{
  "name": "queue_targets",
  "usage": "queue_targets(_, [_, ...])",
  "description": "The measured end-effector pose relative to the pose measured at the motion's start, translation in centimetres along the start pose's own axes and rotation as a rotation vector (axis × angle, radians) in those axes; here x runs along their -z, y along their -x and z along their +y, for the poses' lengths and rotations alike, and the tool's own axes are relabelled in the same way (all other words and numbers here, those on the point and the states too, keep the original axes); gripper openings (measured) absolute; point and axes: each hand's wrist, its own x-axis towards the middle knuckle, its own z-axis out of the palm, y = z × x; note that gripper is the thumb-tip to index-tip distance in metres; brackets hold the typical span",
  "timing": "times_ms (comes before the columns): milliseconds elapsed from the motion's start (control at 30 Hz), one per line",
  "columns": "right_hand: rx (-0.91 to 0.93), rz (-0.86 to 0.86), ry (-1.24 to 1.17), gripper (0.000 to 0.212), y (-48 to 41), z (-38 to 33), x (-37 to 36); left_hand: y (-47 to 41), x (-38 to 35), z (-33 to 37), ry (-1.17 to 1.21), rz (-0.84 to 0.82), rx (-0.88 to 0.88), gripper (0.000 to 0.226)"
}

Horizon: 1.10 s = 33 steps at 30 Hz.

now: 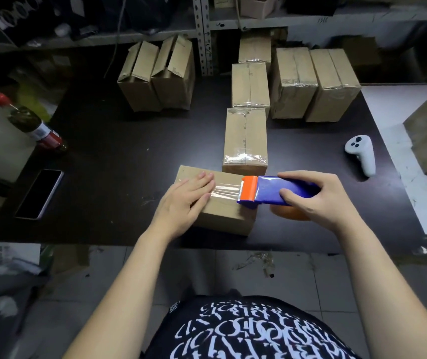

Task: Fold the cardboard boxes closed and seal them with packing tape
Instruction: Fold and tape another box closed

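Down at the near edge of the dark worktop (119,151) sits the cardboard box (222,216), flaps folded shut, right in front of the person. The left hand (186,200) lies flat on its top with the fingers straight and together. There is no grip there, just a press on the left end of a clear strip of packing tape (225,191). The strip runs right across the box top to the tape dispenser (272,190), which has a blue body and an orange roller end sitting over the box's right edge. The right hand (318,200) has a full grip on the blue handle, thumb on the near side and fingers curled over the top.

Just beyond the box stands a taped box (244,136), with more sealed boxes (294,81) lined up farther back and to the right. Far left of those, two boxes with loose flaps (155,73) wait side by side. On the left edge of the worktop lie a dark phone (40,194) and a red-capped bottle (36,125). Over on the right rests a white handheld controller (361,154).
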Motion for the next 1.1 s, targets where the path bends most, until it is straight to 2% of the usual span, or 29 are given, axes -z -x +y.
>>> queue_targets(333, [-0.049, 0.056, -0.020, 0.029, 2.2, 2.3, 3.0, -0.2, 0.0, -0.1, 0.020, -0.001, -0.002, 0.042])
queue_targets(433, [-0.088, 0.050, 0.014, 0.014, 2.8, 3.9, 3.1, -0.3, 0.0, 0.0, 0.033, 0.001, 0.006, 0.041])
queue_targets(533, [-0.123, 0.050, 0.103, 0.037, 3.4, 6.4, 2.0, -0.4, 0.0, 0.0, 0.047, 0.012, 0.004, 0.040])
queue_targets(700, [-0.168, 0.059, 0.052, 0.056, 3.4, 8.6, 0.6, -0.4, -0.1, -0.3, 0.072, 0.010, -0.013, 0.039])
queue_targets(900, [-0.206, -0.032, 0.000, 0.053, 2.9, 8.8, 0.3, -0.4, 0.2, -0.1, 0.078, 0.012, -0.003, 0.039])
queue_targets(1100, [-0.222, -0.034, -0.050, 0.055, 3.1, 9.1, -0.4, -0.5, 0.3, 0.0, 0.083, 0.005, 0.000, 0.038])
